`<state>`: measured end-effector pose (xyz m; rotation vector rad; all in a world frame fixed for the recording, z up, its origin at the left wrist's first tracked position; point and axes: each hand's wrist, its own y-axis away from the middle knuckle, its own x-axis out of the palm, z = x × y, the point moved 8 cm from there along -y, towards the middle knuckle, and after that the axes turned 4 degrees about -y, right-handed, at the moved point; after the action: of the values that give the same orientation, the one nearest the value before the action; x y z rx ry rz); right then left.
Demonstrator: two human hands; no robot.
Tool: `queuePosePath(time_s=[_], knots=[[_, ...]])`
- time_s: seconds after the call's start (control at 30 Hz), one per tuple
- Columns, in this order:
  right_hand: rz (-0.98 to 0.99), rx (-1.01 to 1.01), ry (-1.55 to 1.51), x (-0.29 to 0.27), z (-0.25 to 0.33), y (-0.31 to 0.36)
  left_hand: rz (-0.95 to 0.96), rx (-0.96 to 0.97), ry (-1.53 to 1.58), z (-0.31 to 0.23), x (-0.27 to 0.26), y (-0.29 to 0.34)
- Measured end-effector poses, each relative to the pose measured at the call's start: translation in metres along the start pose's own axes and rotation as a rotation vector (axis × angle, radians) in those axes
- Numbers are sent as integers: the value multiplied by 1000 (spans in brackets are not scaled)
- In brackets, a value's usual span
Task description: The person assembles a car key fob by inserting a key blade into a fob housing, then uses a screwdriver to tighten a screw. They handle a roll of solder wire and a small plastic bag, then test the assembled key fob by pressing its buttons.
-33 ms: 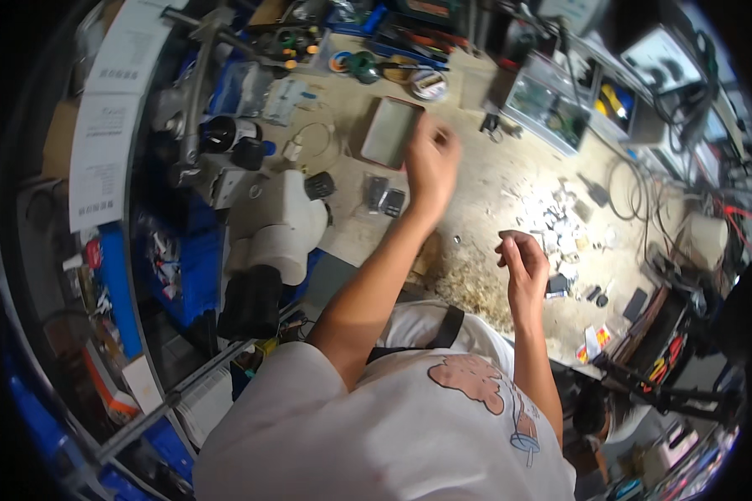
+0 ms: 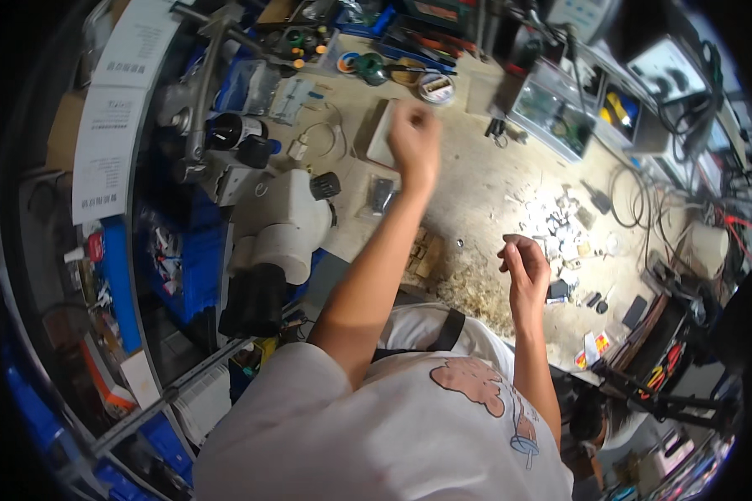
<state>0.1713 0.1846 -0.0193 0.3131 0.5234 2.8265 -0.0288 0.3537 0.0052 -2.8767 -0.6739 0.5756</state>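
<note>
My left hand (image 2: pixel 415 144) hovers over a shallow, pale rectangular tray (image 2: pixel 381 140) with a reddish rim, covering its right part. Its fingers are curled in; whatever they may hold is hidden. Farther right and nearer to me, my right hand (image 2: pixel 525 269) is held above the bench with thumb and fingertips together. I cannot make out anything between them. A small ring-shaped metal piece (image 2: pixel 459 243) lies on the bench to its left. Beyond it, to the right, many small shiny parts (image 2: pixel 564 219) are scattered under bright light. A small dark packet (image 2: pixel 382 194) lies beside my left forearm.
A light grey microscope (image 2: pixel 280 221) stands at the left, close to my left arm. Dark bottles (image 2: pixel 238 134) are behind it. A clear bin (image 2: pixel 551 113) sits at the back right, with looped cables (image 2: pixel 639 196) beside it. Tools fill a blue tray (image 2: pixel 422 46) at the back.
My left hand has shifted left, covering more of the tray, and its forearm hides a small dark item beside the packet. My right hand has hardly moved. The view has shifted slightly.
</note>
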Motion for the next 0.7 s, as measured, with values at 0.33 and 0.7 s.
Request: queuePosePath(time_s=[0.33,0.7], knots=[[-63,184,80,-61,-37,11,-821,-346,648,324,-51,-184],[-192,212,53,-76,-61,24,-756,-526,1164,322,-14,-198]])
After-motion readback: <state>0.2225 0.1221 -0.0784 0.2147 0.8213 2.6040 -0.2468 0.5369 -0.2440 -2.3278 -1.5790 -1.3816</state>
